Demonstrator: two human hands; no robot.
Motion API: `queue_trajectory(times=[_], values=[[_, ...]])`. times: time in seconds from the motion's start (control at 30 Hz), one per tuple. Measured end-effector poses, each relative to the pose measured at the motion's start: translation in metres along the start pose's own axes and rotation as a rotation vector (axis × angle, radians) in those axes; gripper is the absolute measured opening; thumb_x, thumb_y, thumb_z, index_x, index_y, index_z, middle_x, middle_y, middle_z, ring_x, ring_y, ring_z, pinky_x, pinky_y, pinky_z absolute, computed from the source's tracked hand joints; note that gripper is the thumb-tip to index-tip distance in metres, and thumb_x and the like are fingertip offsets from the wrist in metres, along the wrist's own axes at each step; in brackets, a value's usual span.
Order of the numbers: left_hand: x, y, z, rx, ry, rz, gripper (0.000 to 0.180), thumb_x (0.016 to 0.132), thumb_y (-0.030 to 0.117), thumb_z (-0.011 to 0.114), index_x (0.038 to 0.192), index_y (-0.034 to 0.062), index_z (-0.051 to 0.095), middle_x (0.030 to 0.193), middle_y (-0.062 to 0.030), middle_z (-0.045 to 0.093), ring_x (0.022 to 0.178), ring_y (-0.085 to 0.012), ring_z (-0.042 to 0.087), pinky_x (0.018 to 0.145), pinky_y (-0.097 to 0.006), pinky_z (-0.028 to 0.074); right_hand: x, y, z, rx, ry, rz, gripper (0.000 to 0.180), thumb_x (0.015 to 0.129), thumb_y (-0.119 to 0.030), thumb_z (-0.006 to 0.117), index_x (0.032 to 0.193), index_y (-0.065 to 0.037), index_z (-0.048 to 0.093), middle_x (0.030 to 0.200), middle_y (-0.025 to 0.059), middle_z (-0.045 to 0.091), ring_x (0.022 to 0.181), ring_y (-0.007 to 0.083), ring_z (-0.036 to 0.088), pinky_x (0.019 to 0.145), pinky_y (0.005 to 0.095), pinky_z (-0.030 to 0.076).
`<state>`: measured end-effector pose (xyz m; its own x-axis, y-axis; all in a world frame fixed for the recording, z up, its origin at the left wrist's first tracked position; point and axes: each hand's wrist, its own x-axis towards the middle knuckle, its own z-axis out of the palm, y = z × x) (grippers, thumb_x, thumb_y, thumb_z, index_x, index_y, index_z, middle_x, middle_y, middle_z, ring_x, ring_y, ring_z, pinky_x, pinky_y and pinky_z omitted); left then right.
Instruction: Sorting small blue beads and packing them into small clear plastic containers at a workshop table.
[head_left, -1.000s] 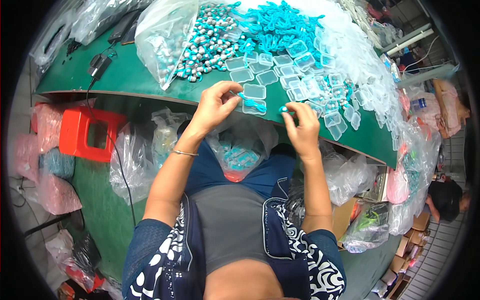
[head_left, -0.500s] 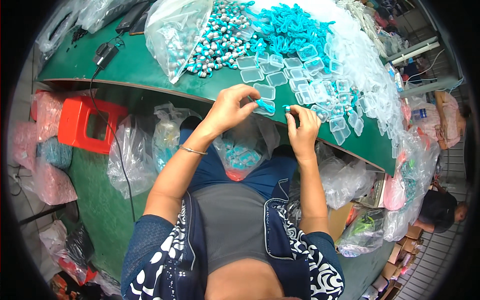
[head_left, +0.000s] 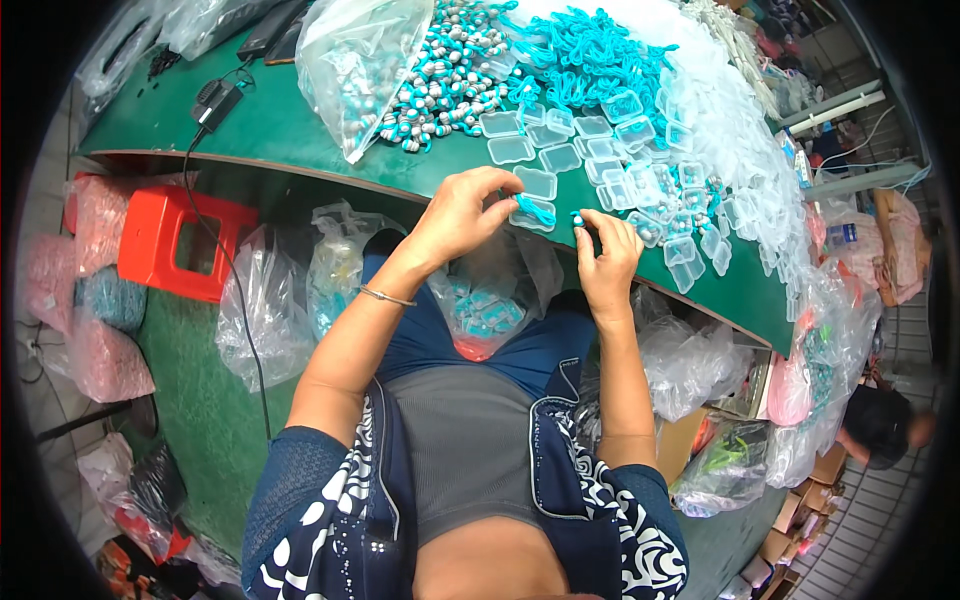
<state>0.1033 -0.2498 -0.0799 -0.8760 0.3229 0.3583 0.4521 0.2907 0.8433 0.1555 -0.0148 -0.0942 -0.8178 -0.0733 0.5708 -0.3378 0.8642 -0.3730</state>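
Observation:
My left hand (head_left: pixel 468 212) is closed, thumb and forefinger pinching a small bundle of teal cord (head_left: pixel 538 211). The bundle lies over an open clear plastic box (head_left: pixel 533 222) at the table's near edge, its lid (head_left: pixel 537 184) folded back on the far side. To the right, my right hand (head_left: pixel 608 248) pinches a small teal-and-whitish plug-like piece (head_left: pixel 577 218) between thumb and forefinger. This piece is held apart from the box. Beyond my hands lie a heap of grey-and-teal bead-like pieces (head_left: pixel 455 85) and a pile of teal cords (head_left: pixel 595 58).
Open clear boxes (head_left: pixel 560 158) lie just past my hands, with a big heap of them (head_left: pixel 715 120) at right. A plastic bag (head_left: pixel 360 75) stands on the green table (head_left: pixel 290 140). Filled boxes sit in a bag (head_left: pixel 485 310) at my lap. A red stool (head_left: pixel 150 245) stands left.
The whole view has shifted slightly. Both hands keep nearly the same pose, and the teal cord still lies over the box in my left pinch.

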Motion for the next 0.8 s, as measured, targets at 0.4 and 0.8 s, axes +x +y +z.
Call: queue_trajectory(times=[0.4,0.8], values=[[0.0,-0.001,0.006,-0.042,0.025,0.051,0.019,0.084,0.006,0.073,0.102,0.0027,0.071,0.096,-0.0087,0.07,0.077,-0.0172,0.064,0.066,-0.03,0.05,0.005,0.001,-0.002,-0.073,0.012,-0.004,0.026,0.079,-0.008,0.073,0.105,-0.011,0.067,0.098,0.002,0.069,0.094,0.0239,0.062,0.087,0.0397,0.038],[-0.001,0.003,0.01,-0.097,0.04,0.042,0.019,0.084,0.006,0.072,0.103,0.0032,0.071,0.091,-0.0057,0.065,0.069,-0.0111,0.056,0.064,-0.027,0.047,0.013,-0.01,-0.009,-0.002,0.023,-0.023,0.024,0.081,-0.007,0.07,0.104,-0.011,0.069,0.101,0.0041,0.069,0.095,0.0253,0.062,0.085,0.0402,0.04]])
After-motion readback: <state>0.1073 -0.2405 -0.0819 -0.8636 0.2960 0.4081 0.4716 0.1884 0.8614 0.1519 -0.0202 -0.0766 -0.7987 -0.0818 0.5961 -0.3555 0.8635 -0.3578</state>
